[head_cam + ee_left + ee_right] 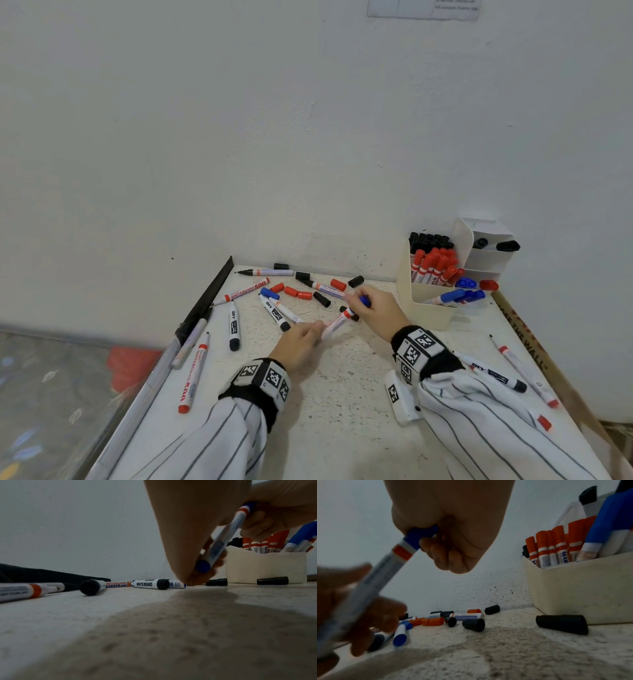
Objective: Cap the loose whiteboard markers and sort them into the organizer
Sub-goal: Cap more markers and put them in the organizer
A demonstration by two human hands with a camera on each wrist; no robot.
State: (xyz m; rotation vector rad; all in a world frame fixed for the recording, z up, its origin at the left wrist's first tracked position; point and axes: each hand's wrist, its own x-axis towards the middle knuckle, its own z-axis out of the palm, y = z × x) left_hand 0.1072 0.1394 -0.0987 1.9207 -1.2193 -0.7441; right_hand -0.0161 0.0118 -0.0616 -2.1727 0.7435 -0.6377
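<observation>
Blue plastic marks both ends of the slim white whiteboard marker [337, 321] held above the middle of the speckled white table [342, 394]: a blue end plug at its tail and a blue cap [421, 534] at its tip, above a red band. The left hand [301, 344] pinches the tail end between thumb and curled fingers; the right hand [375, 310] curls its fingers around the cap, thumb pressing it on. The cap appears seated or nearly so, though the pictures do not settle that.

I judge the marker light, rigid and smooth, prone to rolling if laid down, so holding the barrel near the tail while pushing straight along the axis suits it. A tilted push could jam the cap.

At about 2 o'clock from the hands stands the cream plastic organizer [431, 305], with black, red and blue markers grouped by colour. Loose red and black caps [301, 294] lie near 11 o'clock, among uncapped markers.
</observation>
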